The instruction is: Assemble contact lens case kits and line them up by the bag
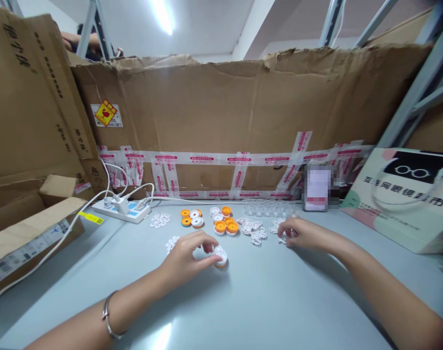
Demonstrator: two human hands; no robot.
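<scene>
My left hand point(187, 253) has its thumb and fingers closed on a round white plastic part point(220, 256) with a bit of orange at its lower edge, low over the table. To the right, my right hand point(297, 233) reaches down to a small pile of white openwork pieces point(276, 226), fingers bent together at its edge; whether a piece is between them is hidden. A larger heap of similar white pieces point(253, 229) lies between the hands. Orange and white round parts point(225, 226) stand grouped behind my left hand, with another such group point(192, 218) further left.
Small white discs point(160, 220) lie near a power strip point(122, 210) with cables. Clear plastic pieces point(268, 209) line the back beside a phone point(316, 188). A large cardboard box point(221, 112) walls the rear, an open carton point(35, 228) the left, a printed bag point(399, 199) the right.
</scene>
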